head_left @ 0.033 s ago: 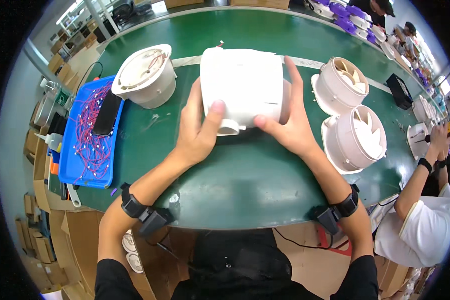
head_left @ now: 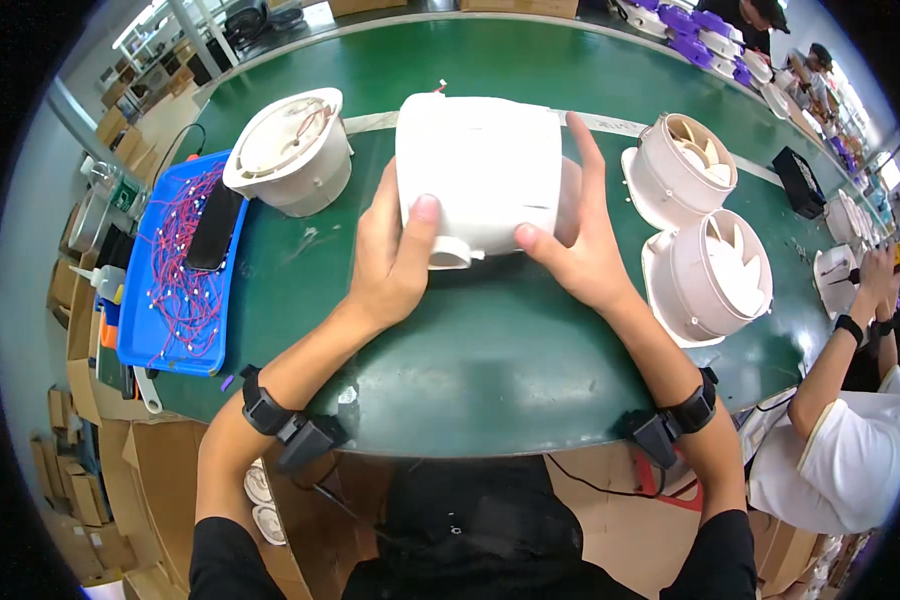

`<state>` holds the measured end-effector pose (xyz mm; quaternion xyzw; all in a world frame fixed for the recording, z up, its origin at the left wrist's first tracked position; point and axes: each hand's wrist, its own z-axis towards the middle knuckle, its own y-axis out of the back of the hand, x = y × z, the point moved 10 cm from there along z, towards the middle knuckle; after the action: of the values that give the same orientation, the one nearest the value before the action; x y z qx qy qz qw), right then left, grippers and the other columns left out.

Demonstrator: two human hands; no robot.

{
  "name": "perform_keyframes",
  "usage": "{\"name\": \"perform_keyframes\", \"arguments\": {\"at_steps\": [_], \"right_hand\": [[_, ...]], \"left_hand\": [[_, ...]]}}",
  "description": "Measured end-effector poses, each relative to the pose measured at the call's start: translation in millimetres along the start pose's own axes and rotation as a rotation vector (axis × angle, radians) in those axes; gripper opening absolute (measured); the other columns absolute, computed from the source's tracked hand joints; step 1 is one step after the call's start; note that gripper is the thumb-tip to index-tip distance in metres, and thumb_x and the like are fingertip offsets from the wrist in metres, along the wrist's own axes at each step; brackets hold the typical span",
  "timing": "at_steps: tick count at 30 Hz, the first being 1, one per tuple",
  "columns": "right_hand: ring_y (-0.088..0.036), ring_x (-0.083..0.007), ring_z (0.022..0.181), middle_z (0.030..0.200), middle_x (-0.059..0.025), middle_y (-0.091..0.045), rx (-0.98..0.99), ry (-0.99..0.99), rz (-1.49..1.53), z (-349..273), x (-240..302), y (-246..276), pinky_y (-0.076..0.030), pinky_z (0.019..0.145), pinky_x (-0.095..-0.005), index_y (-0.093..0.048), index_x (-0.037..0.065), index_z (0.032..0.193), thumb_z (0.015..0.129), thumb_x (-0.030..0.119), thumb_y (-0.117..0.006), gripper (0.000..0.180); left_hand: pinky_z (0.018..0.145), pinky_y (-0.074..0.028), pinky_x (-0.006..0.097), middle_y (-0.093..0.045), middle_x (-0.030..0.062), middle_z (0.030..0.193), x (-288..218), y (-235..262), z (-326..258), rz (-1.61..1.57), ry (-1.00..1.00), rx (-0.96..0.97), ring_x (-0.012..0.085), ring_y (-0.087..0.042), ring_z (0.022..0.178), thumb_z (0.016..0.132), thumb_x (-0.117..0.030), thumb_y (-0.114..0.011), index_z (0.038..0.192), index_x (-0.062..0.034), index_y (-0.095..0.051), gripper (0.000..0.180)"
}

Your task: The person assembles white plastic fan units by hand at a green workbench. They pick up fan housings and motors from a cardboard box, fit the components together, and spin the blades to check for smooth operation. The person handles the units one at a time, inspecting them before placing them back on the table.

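Observation:
Between my two hands is a white plastic fan housing (head_left: 482, 165), a wide drum shape lying on its side, with a short round spout at its lower left. My left hand (head_left: 392, 250) grips its left end, thumb on the front wall. On the right end, my right hand (head_left: 582, 240) has its thumb against the lower edge and a finger stretched up along the side. A bit of red wire pokes out above the housing's top. The housing's underside and my other fingers are hidden.
Left on the green table (head_left: 470, 380) are a white fan unit (head_left: 305, 180) and a blue tray (head_left: 135, 330) of red wires with a black phone (head_left: 215, 228). Two white fan housings (head_left: 685, 290) stand right. A black box (head_left: 798, 182) lies beyond; a co-worker's arms (head_left: 840, 345) reach in at far right.
The fan housing has shifted very slightly left in my grip, my left thumb moving with it. Everything else looks the same.

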<state>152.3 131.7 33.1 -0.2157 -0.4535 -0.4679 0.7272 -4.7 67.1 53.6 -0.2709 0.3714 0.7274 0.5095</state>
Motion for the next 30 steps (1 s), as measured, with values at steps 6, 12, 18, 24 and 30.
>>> {"name": "perform_keyframes", "arguments": {"at_steps": [6, 12, 18, 24, 30], "right_hand": [[-0.044, -0.0309, 0.129, 0.139, -0.0234, -0.04, 0.001, -0.091, 0.034, 0, 3, 2, -0.042, 0.102, -0.045, -0.015, 0.005, 0.151, 0.084, 0.033, -0.074, 0.094], [-0.051, -0.0261, 0.12, 0.127, -0.0202, -0.052, 0.044, -0.148, -0.001, -1, 8, -2, -0.045, 0.098, -0.0376, -0.034, -0.005, 0.14, 0.089, 0.033, -0.068, 0.071], [-0.056, -0.0331, 0.116, 0.122, -0.0255, -0.056, 0.025, -0.014, -0.337, -1, 21, 2, -0.044, 0.098, -0.0405, -0.041, -0.008, 0.133, 0.082, 0.038, -0.073, 0.075], [-0.06, -0.0332, 0.11, 0.119, -0.0254, -0.059, 0.057, 0.066, -0.458, -4, 42, -10, -0.045, 0.097, -0.0394, -0.045, -0.005, 0.131, 0.079, 0.039, -0.074, 0.074], [-0.06, -0.0315, 0.106, 0.119, -0.0208, -0.059, 0.043, -0.119, -0.194, 1, 18, 4, -0.045, 0.094, -0.0375, -0.05, -0.004, 0.128, 0.094, 0.035, -0.053, 0.051]], "left_hand": [[0.089, -0.047, 0.039, -0.061, 0.0256, 0.113, -11, -1, -8, 0.221, -0.194, 0.034, 0.0312, -0.061, 0.101, 0.103, -0.03, -0.039, 0.137, 0.0096, -0.042, 0.053], [0.084, -0.048, 0.04, -0.063, 0.025, 0.105, -10, 7, -9, 0.28, -0.198, 0.023, 0.034, -0.061, 0.094, 0.103, -0.027, -0.04, 0.131, 0.011, -0.049, 0.048], [0.079, -0.048, 0.041, -0.064, 0.0234, 0.095, -26, 7, -7, 0.329, -0.298, 0.04, 0.0321, -0.061, 0.085, 0.1, -0.024, -0.043, 0.129, 0.0115, -0.052, 0.046], [0.071, -0.046, 0.039, -0.062, 0.0195, 0.082, -46, 7, -12, 0.393, -0.545, 0.008, 0.0294, -0.058, 0.071, 0.098, -0.022, -0.046, 0.126, 0.013, -0.054, 0.046], [0.067, -0.047, 0.037, -0.061, 0.0199, 0.08, -44, 4, -15, 0.322, -0.44, 0.024, 0.0293, -0.058, 0.07, 0.098, -0.022, -0.045, 0.127, 0.012, -0.053, 0.045]]}}
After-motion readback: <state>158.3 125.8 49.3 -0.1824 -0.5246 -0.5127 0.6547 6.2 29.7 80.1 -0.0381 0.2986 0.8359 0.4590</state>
